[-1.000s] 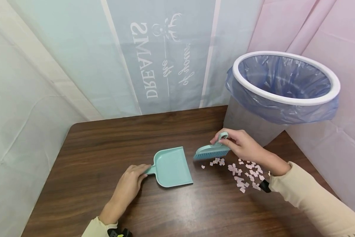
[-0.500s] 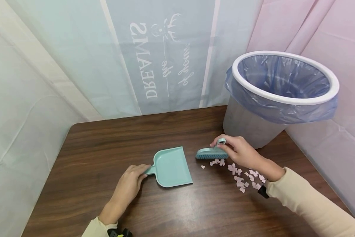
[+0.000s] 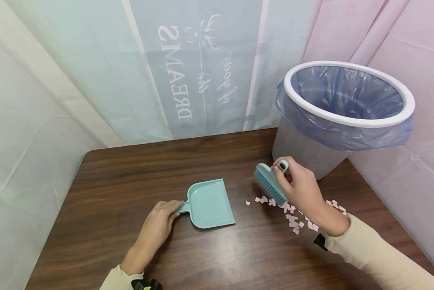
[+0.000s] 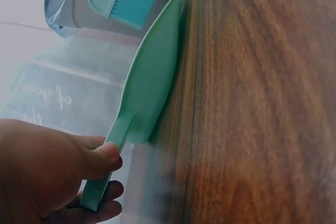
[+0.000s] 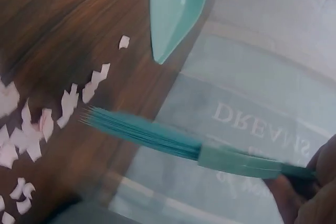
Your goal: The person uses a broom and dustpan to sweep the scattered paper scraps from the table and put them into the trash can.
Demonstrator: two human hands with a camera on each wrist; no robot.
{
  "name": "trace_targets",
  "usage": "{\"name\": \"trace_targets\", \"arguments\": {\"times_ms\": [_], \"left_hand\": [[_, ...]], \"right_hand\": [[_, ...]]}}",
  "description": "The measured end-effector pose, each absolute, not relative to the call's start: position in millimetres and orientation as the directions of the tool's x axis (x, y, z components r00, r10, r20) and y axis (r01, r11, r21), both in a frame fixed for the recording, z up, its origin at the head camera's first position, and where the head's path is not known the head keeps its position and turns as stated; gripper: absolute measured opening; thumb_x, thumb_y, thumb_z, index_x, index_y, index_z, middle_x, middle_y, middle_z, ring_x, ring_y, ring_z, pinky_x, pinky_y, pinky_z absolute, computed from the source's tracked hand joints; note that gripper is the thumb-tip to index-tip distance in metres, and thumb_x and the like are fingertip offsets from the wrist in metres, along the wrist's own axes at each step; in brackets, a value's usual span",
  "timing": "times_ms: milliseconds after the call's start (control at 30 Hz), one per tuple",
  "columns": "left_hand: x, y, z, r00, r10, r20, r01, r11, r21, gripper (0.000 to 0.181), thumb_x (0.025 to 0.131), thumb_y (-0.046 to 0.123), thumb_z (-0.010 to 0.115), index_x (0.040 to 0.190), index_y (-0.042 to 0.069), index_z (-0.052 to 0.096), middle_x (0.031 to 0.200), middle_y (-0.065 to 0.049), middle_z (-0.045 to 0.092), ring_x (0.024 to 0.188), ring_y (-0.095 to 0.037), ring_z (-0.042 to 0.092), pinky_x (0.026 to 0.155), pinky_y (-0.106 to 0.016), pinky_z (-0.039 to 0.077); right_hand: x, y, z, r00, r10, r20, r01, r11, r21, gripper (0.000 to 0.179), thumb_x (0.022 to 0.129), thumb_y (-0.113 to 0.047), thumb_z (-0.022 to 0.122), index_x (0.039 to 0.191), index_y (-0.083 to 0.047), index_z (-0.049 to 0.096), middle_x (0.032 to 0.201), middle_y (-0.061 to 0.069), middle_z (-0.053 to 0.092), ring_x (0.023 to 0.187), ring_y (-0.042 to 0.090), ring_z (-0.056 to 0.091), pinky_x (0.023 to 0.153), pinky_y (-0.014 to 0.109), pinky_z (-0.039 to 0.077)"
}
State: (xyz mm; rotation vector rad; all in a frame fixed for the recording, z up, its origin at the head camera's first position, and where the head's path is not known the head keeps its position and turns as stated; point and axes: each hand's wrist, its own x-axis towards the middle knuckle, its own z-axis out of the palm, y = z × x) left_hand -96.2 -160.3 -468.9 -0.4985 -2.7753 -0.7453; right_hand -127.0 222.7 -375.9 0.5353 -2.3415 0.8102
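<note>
My left hand (image 3: 158, 223) grips the short handle of a mint-green dustpan (image 3: 210, 204), which lies on the table with its straight edge facing right. In the left wrist view, thumb and fingers pinch that dustpan (image 4: 152, 72) handle. The right hand (image 3: 300, 187) holds a small matching brush (image 3: 271, 183) by its looped handle, tilted, bristles pointing down and left. Beneath and right of the brush, many pale pink paper scraps (image 3: 292, 219) are scattered, partly hidden by the right hand and forearm. In the right wrist view the bristles (image 5: 142, 132) appear above the scraps (image 5: 31, 132).
A grey bin (image 3: 298, 145) with a white rim and blue liner (image 3: 347, 92) stands at the back right, close behind the right hand. The dark wooden table (image 3: 130, 173) meets a printed curtain (image 3: 202, 72) at its far edge.
The right hand has lifted and turned the brush, moving it slightly right; its level bristles now slant. Some scraps near the wrist are newly covered or uncovered. Left hand and dustpan stay put.
</note>
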Motion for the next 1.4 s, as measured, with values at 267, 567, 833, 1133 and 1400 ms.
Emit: {"name": "trace_targets", "arguments": {"times_ms": [267,567,833,1133,1400], "left_hand": [[-96.6,-159.9,-468.8,-0.907,0.272,0.322,0.396,0.81,0.432,0.036,0.085,-0.003,0.078,0.119,0.007,0.074,0.119,-0.005,0.073,0.107,-0.024,0.065,0.089,-0.038,0.057],[-96.2,-159.9,-468.6,-0.908,0.271,0.321,0.396,0.807,0.438,0.036,0.085,-0.003,0.078,0.12,0.006,0.074,0.12,-0.007,0.073,0.106,-0.025,0.065,0.089,-0.038,0.057],[-96.7,-159.8,-468.2,-0.908,0.274,0.318,0.396,0.81,0.433,0.035,0.085,-0.003,0.078,0.119,0.006,0.074,0.119,-0.006,0.073,0.106,-0.025,0.065,0.088,-0.038,0.057],[-96.5,-159.2,-467.2,-0.913,0.269,0.307,0.386,0.813,0.435,0.035,0.086,-0.003,0.078,0.119,0.006,0.075,0.119,-0.006,0.073,0.106,-0.024,0.065,0.088,-0.038,0.058],[-96.2,-158.9,-466.5,-0.914,0.268,0.305,0.385,0.812,0.439,0.034,0.086,-0.003,0.078,0.119,0.006,0.074,0.119,-0.006,0.073,0.106,-0.024,0.065,0.088,-0.039,0.058]], "right_hand": [[-114.3,218.3,-386.0,-0.674,-0.247,0.696,-0.526,0.822,-0.218,0.008,0.09,0.001,0.062,0.096,-0.003,0.059,0.073,0.002,0.053,0.06,0.012,0.05,0.049,0.033,0.047],[-110.2,209.2,-399.0,-0.727,-0.249,0.639,-0.505,0.826,-0.252,0.015,0.089,0.002,0.065,0.091,-0.009,0.054,0.07,-0.004,0.04,0.058,0.008,0.038,0.05,0.027,0.039],[-115.4,198.6,-399.4,-0.748,-0.211,0.629,-0.51,0.789,-0.343,0.019,0.088,0.003,0.067,0.09,-0.012,0.056,0.077,-0.003,0.053,0.062,0.008,0.053,0.053,0.027,0.046],[-119.6,184.3,-397.9,-0.786,-0.174,0.593,-0.511,0.723,-0.466,0.017,0.091,0.003,0.068,0.093,-0.012,0.06,0.082,-0.003,0.059,0.07,0.008,0.064,0.057,0.028,0.054],[-125.6,191.1,-383.7,-0.742,-0.108,0.662,-0.521,0.715,-0.467,0.014,0.088,0.004,0.069,0.094,-0.008,0.064,0.079,0.002,0.061,0.063,0.009,0.057,0.055,0.021,0.049]]}}
